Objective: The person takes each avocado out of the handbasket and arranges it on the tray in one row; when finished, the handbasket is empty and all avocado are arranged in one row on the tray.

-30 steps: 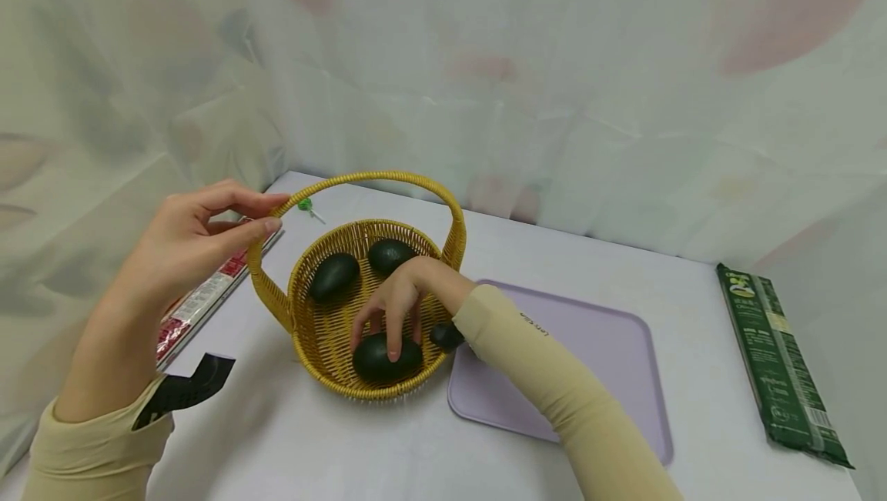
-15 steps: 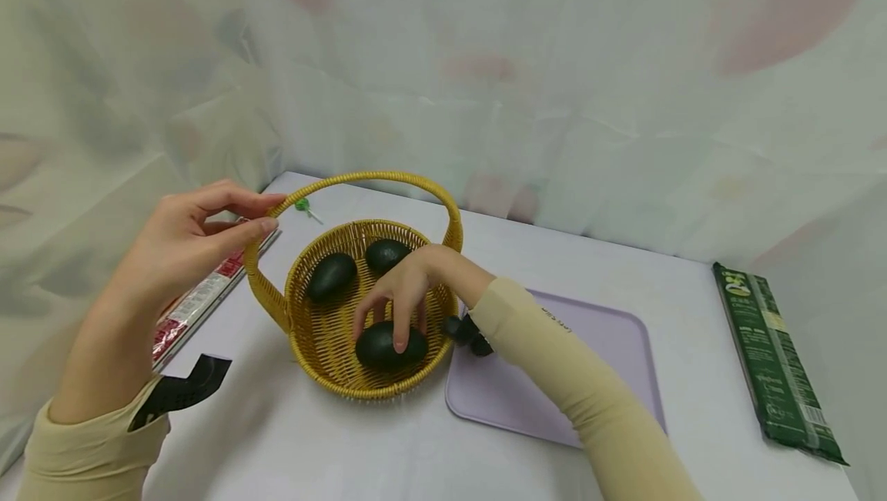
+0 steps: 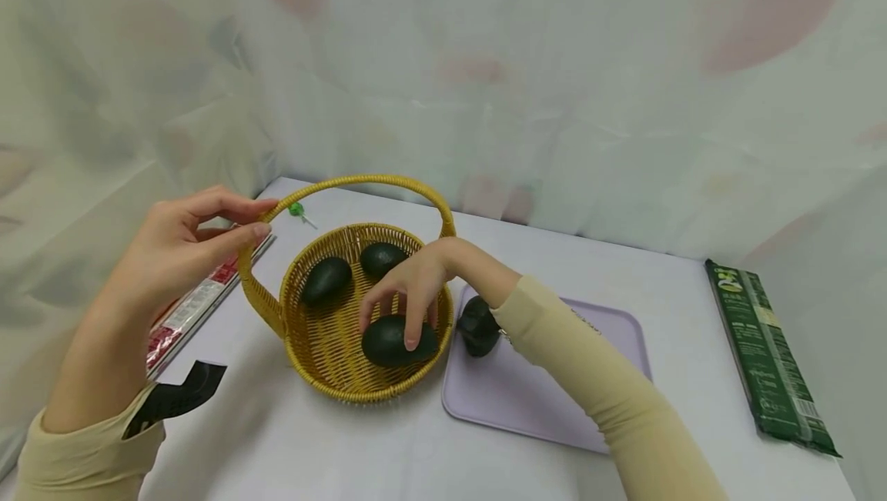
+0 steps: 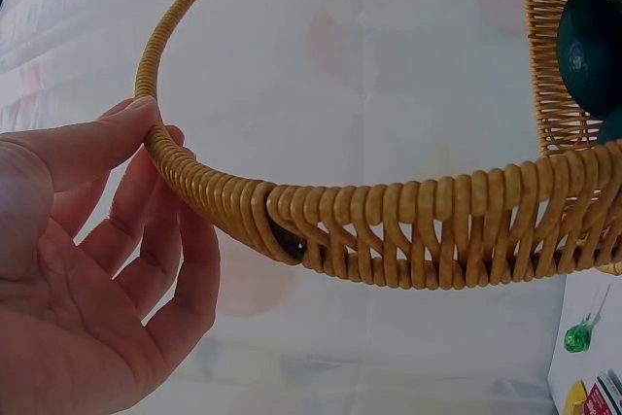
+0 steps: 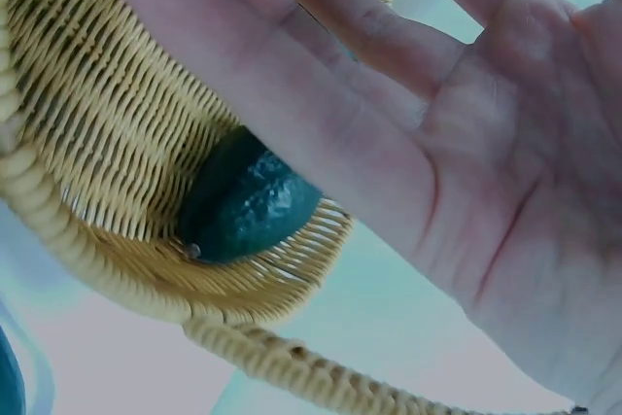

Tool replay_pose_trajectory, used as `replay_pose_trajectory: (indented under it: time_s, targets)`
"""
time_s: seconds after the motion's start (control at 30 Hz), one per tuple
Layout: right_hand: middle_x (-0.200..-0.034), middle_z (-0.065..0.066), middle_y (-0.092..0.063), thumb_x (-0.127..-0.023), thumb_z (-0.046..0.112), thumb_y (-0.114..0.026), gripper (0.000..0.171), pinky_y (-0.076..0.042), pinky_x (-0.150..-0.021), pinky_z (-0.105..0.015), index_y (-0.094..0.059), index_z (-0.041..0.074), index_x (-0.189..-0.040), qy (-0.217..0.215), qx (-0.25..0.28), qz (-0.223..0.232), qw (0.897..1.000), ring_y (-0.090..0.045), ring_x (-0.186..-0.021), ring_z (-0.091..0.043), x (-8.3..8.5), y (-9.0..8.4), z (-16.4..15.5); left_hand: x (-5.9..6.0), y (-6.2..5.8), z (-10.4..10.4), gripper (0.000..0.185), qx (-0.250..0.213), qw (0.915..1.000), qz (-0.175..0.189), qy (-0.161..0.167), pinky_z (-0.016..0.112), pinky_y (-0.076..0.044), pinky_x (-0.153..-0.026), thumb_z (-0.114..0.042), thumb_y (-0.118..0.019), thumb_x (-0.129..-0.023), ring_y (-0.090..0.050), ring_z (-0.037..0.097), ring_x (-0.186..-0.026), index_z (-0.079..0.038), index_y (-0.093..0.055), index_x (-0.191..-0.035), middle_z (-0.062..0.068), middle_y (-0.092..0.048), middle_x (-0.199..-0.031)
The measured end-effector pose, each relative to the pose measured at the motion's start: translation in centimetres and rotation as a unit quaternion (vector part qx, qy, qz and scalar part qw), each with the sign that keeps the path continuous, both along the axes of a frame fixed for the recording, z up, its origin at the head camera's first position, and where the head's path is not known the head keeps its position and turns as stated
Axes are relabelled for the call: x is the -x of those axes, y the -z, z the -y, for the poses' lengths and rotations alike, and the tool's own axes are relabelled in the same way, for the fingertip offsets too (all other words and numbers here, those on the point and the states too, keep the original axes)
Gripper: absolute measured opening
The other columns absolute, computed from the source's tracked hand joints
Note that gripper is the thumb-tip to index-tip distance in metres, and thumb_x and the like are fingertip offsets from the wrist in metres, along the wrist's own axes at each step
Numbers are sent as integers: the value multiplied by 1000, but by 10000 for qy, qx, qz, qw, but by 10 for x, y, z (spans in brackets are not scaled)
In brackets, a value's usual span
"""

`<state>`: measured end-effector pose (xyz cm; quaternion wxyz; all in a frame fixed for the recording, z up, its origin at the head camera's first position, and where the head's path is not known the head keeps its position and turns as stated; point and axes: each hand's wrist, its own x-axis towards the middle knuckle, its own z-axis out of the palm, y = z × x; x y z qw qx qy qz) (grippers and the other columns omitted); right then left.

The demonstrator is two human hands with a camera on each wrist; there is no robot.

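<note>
Avocado, long axis left-to-right, narrow end unclear, is gripped by the right hand at near-right in the basket; the left hand pinches the basket's handle.

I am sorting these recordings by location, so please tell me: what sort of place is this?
Probably a makeshift filming booth: a patterned curtain hangs behind and beside a white table, on which a wicker basket stands by a lilac tray.
</note>
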<state>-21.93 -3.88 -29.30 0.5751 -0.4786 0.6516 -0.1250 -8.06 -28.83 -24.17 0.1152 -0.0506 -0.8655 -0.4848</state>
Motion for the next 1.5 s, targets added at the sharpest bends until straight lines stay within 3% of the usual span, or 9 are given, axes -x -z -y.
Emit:
replay_pose_trajectory:
  time_s: [0.33, 0.7, 0.87, 1.0, 1.27, 1.5]
  targets:
    - [-129, -3, -50, -79, 16, -83, 68, -57, -78, -41, -49, 25, -137, 189, 155, 104, 9996, -61, -107, -22, 2, -10, -27, 0, -3, 2, 19, 54, 10000, 24, 50, 26, -49, -48, -11, -70, -91, -66, 14, -77, -3, -68, -108, -6, -68, -117]
    - [-131, 0, -53, -79, 21, -83, 64, -57, -80, -39, -51, 31, -134, 499, 427, -44, 9978, -57, -115, -19, 10, -8, -71, 2, -1, 5, 20, 108, 9999, -11, 40, 24, -49, -51, -11, -71, -90, -67, 12, -80, -3, -68, -109, -7, -68, -116]
    - [-132, -1, -50, -80, 18, -82, 66, -57, -80, -40, -50, 24, -138, 824, 374, 34, 9959, -55, -116, -22, 14, -4, -92, 3, 0, 6, 18, 187, 9995, -223, 94, 16, -51, -62, -7, -71, -89, -65, 9, -89, -1, -69, -106, -6, -69, -114]
    - [-133, -3, -49, -80, 16, -81, 64, -56, -81, -41, -51, 26, -136, 1096, 315, 158, 9933, -54, -117, -23, 16, 0, -107, 4, 0, 8, 18, 186, 9992, -322, 170, 13, -51, -70, -5, -71, -89, -63, 9, -94, 1, -68, -106, -5, -69, -114]
    - [-134, -5, -45, -80, 16, -82, 63, -56, -81, -42, -52, 29, -134, 1542, 344, 144, 9873, -51, -119, -25, 17, 7, -139, 3, 0, 11, 19, 220, 9996, -200, 22, 16, -51, -62, -6, -71, -89, -66, 5, -87, -2, -69, -107, -8, -68, -114]
    - [-133, -4, -47, -81, 19, -80, 62, -56, -81, -41, -51, 31, -134, 1804, 555, -81, 9820, -51, -119, -23, 14, 19, -167, 1, 1, 13, 20, 165, 9997, -171, -79, 16, -52, -63, -5, -71, -89, -67, 6, -84, -1, -69, -108, -7, -68, -114]
